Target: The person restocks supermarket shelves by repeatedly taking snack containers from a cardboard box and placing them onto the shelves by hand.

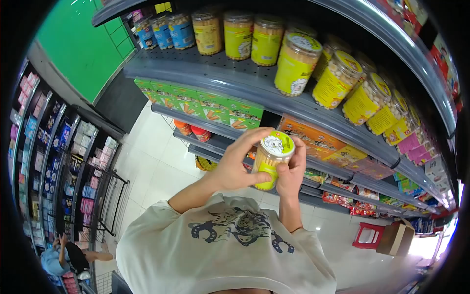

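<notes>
Between my two hands is a clear plastic jar of biscuit sticks (270,165), with a yellow-green label and a round printed lid. It is held upright, slightly tilted, in front of my chest. My left hand (236,164) wraps its left side, thumb across the lower front. My right hand (292,169) grips the right side, fingers partly hidden behind it. Just beyond, on the upper shelf (205,73), stand similar yellow-green jars (297,63), yellow jars (338,81) and blue-labelled jars (180,32).
Green boxes (210,105) and orange boxes (311,137) fill the shelf below. At the right a red stool (367,236) and a cardboard box (395,237) stand on the tiled floor. Another person (58,257) is at the lower left, by a shelf of packages (88,191).
</notes>
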The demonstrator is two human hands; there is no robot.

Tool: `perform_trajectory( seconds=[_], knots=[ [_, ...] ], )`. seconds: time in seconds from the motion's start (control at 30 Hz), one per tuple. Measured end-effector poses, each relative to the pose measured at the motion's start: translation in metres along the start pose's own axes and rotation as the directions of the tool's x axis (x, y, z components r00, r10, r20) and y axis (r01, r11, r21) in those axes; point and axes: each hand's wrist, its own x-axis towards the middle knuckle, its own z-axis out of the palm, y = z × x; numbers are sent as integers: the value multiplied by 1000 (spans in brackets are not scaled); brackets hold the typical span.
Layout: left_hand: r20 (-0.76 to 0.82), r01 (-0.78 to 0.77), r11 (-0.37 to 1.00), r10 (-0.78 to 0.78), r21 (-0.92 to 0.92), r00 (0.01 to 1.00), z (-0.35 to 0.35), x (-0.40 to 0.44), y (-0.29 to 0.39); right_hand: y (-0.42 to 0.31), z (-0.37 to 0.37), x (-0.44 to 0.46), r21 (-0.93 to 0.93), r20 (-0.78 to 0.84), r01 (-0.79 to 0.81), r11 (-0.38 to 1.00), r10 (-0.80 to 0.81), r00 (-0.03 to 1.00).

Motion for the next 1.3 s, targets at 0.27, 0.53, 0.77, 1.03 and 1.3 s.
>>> perform_trajectory(
  seconds=[0.27,0.53,0.77,1.03,1.3],
  knots=[
    [-166,-131,977,103,-167,981,-48,31,11,-14,40,13,-608,247,449,654,-382,891],
    [-341,-461,885,417,-56,843,-86,127,14,-6,5,-24,-517,145,248,819,-202,969],
    [-338,-349,935,309,-65,889,-84,153,-10,-8,-9,-49,-444,73,44,895,-13,997],
    [-163,-250,967,240,-41,957,-91,156,-13,-7,-19,-54,-446,62,-39,894,75,995],
    [-266,-188,910,298,370,917,-81,157,-10,-5,-27,-62,-403,54,-134,905,169,984]
  ],
)
